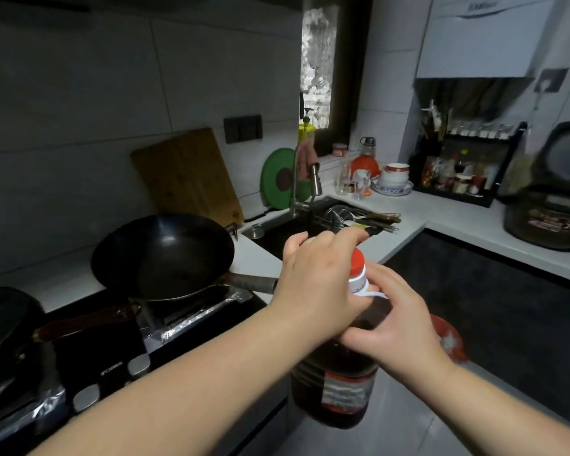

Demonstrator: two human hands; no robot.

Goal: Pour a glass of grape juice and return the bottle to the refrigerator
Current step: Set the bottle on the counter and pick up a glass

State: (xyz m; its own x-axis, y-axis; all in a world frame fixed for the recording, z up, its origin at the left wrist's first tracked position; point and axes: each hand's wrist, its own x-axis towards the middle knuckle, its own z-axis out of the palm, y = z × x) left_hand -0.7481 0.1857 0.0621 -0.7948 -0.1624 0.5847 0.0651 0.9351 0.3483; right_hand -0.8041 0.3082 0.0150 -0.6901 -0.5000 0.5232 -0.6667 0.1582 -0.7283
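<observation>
Watching through the head camera, I am seeing the task sitting at an early stage: the bottle (336, 390) is being held in mid-air just off the counter (441, 209) edge, its red cap (357, 263) is looking closed, and no poured juice is showing anywhere. I am judging that uncapping, pouring and the trip to the refrigerator are all left to do; no refrigerator is showing in this view. The right hand (395, 327) is gripping the bottle's shoulder, thumb lying across the front and fingers reaching up to the neck. The left hand (313, 281) is lying against the neck beside the cap with its back towards me; its palm is hidden, so I am not able to tell whether it is clasping or only steadying. The bottle is looking like clear ribbed plastic, fat-bodied and narrow-necked, filled with near-black liquid, wearing a red and white label and a white ring under the cap. What is looking like a clear glass (344, 179) is standing beyond the sink (293, 232), well apart from the bottle. A smooth, dark, round wok (162, 255) is sitting on the stove at left, with a wooden cutting board (185, 176) leaning on the tiled wall behind it
</observation>
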